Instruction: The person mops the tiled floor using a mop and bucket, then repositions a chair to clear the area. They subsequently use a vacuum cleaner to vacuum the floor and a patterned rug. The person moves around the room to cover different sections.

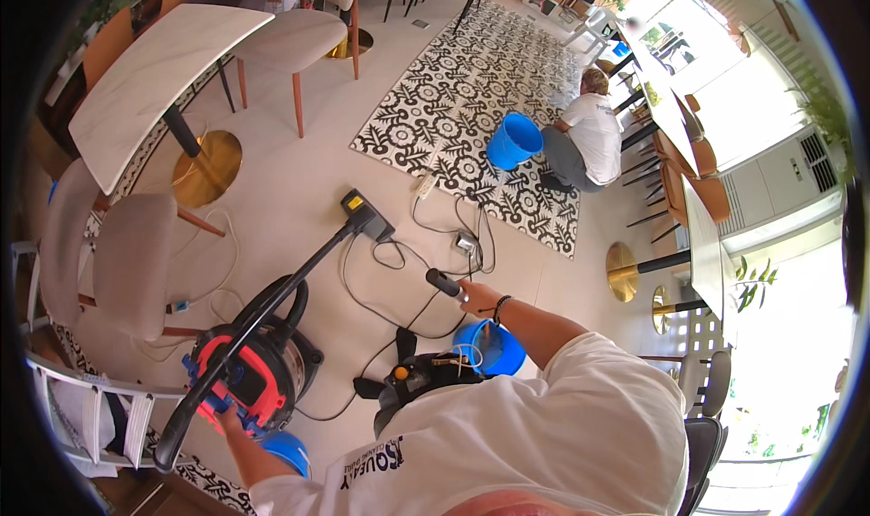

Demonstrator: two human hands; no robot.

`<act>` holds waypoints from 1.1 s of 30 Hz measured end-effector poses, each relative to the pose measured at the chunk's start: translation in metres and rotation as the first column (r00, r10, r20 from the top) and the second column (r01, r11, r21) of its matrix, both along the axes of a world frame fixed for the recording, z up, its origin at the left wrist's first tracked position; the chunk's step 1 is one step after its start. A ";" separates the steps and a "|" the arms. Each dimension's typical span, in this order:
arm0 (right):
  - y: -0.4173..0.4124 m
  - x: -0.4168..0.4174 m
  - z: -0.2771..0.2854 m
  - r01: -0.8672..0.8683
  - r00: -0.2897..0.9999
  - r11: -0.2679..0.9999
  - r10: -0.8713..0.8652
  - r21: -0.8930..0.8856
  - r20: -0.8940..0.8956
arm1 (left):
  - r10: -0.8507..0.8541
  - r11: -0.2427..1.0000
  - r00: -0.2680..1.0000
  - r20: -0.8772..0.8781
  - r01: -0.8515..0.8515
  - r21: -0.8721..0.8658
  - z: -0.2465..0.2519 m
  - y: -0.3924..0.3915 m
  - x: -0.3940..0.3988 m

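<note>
A red and black canister vacuum cleaner (248, 373) with blue latches stands on the floor at my left. My left hand (230, 421) grips its near edge beside a latch; some fingers are hidden. A black wand (279, 288) leans across the vacuum, its wide floor head (367, 215) resting on the floor. In my right hand (479, 298), stretched forward, is a short black tube (444, 283) with a shiny metal part. Below that forearm, a blue bucket (499, 349) holds what looks like murky water. Beside it, near my waist, hangs a dark tool pouch (428, 377).
Black cords (421, 292) loop over the floor around a small box (466, 243) and a power strip (426, 186). A co-worker (591, 135) crouches on patterned tiles (435, 101) beside another blue bucket (514, 142). An aluminium ladder (95, 421), chairs (132, 271) and a marble-look table (163, 61) stand left.
</note>
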State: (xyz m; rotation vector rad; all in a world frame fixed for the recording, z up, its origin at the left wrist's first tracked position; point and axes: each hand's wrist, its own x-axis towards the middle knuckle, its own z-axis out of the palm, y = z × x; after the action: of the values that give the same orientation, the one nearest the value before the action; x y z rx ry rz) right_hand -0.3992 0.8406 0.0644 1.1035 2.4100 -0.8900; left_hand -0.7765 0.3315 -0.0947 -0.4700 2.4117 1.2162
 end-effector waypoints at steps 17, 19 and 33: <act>0.097 0.022 0.020 0.098 0.987 0.991 -0.108 -0.089 -0.121 | -0.006 0.950 0.984 -0.177 0.061 0.308 -0.017 0.259 -0.022; 0.098 0.023 0.028 0.114 0.984 0.988 -0.126 -0.103 -0.128 | -0.091 0.964 0.978 -0.187 0.134 0.231 -0.029 0.290 -0.043; 0.060 -0.005 0.037 0.295 0.954 0.954 -0.291 -0.057 0.073 | -0.151 0.975 0.985 0.088 0.134 0.178 0.042 0.555 -0.079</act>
State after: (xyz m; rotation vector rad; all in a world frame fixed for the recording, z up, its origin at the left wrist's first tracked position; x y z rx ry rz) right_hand -0.4038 0.9007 0.1014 1.4664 2.1811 -1.0020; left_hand -0.8552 0.8867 -0.0531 -0.2928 2.1926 1.2904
